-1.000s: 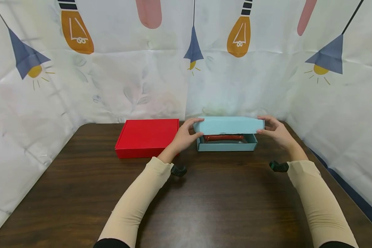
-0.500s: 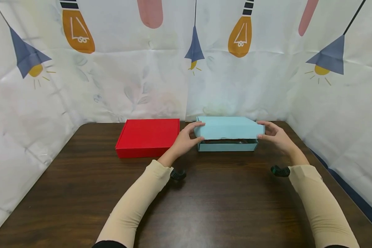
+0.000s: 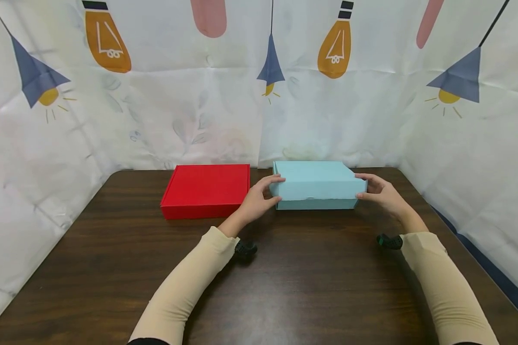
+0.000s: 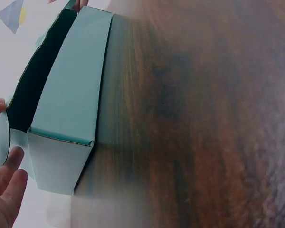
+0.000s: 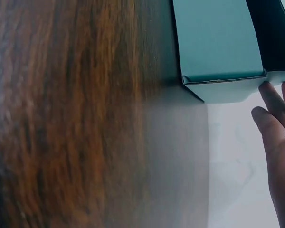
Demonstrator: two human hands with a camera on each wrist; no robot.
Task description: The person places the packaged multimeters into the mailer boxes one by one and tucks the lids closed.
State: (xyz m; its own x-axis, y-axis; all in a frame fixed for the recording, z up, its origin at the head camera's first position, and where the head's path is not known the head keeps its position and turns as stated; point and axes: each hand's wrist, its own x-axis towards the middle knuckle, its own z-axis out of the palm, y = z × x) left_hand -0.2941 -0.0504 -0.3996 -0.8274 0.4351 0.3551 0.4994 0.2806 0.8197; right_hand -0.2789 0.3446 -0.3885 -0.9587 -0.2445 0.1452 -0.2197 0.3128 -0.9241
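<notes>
A light blue cardboard box (image 3: 312, 175) stands at the back of the table, its hinged lid tilted down toward the front wall. My left hand (image 3: 257, 197) pinches the lid's left end, thumb low and fingers above. At the opposite end my right hand (image 3: 382, 194) pinches the lid's right side in the same way. A dark gap still shows between lid and front wall (image 4: 73, 71) in the left wrist view. Seen from the right wrist, the fingers (image 5: 270, 126) lie beside the box's corner. The inside of the box is hidden in the head view.
A red box (image 3: 209, 189) with its lid down sits left of the blue one, close to my left hand. Both stand on a dark wooden table (image 3: 293, 278). A patterned white cloth (image 3: 155, 105) hangs directly behind and along both sides.
Both hands have lowered the blue lid toward the front wall. The reddish-brown wrapped item inside, visible a second ago, is now covered. The red box has stayed put.
</notes>
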